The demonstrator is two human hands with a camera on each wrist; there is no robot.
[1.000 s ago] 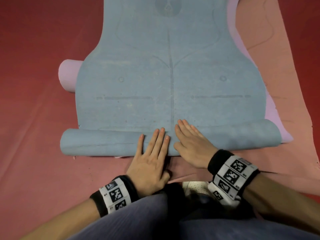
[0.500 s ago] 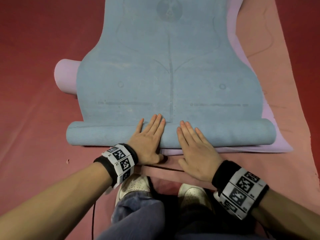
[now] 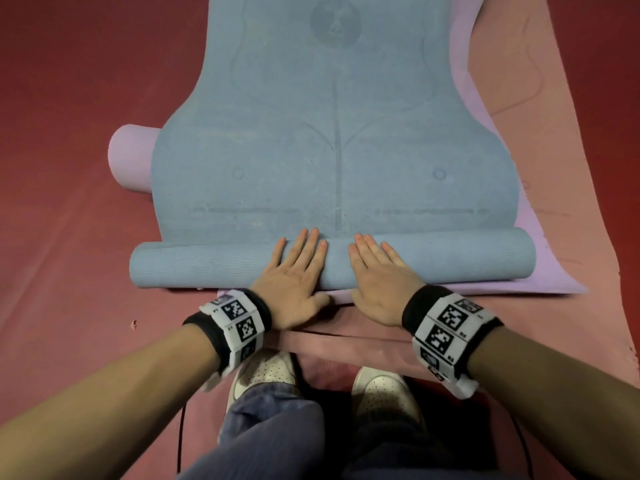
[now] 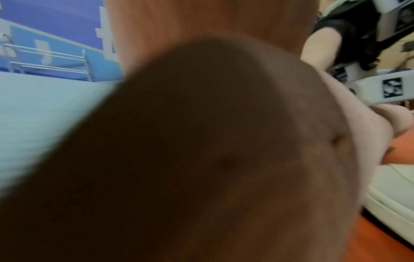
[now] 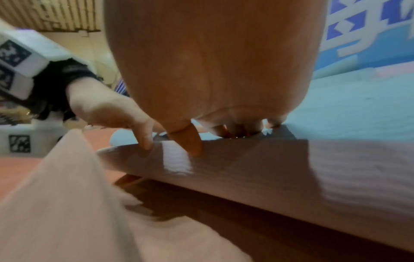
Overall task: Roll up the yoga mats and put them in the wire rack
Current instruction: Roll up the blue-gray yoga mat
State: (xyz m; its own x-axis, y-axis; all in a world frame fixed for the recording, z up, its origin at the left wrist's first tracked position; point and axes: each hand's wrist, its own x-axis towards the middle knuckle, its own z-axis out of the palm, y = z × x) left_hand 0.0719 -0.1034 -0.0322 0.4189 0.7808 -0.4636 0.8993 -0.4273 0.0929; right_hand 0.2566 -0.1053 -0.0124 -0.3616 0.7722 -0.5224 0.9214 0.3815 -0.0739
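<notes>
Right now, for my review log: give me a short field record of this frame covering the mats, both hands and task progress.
blue mat: partly rolled from the near end, the rest flat
rolled part: lies crosswise at the near end
left hand: flat, fingers straight, pressing on the roll
right hand: flat, fingers straight, pressing on the roll
purple mat: under the blue one, a rolled end showing at left
pink mat: flat, underneath
wire rack: not visible in head view
progress: rolling under way

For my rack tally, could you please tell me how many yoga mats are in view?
3: the blue mat on top, partly rolled under both hands; the purple mat beneath it; the pink mat at the bottom. More may lie out of view.
</notes>
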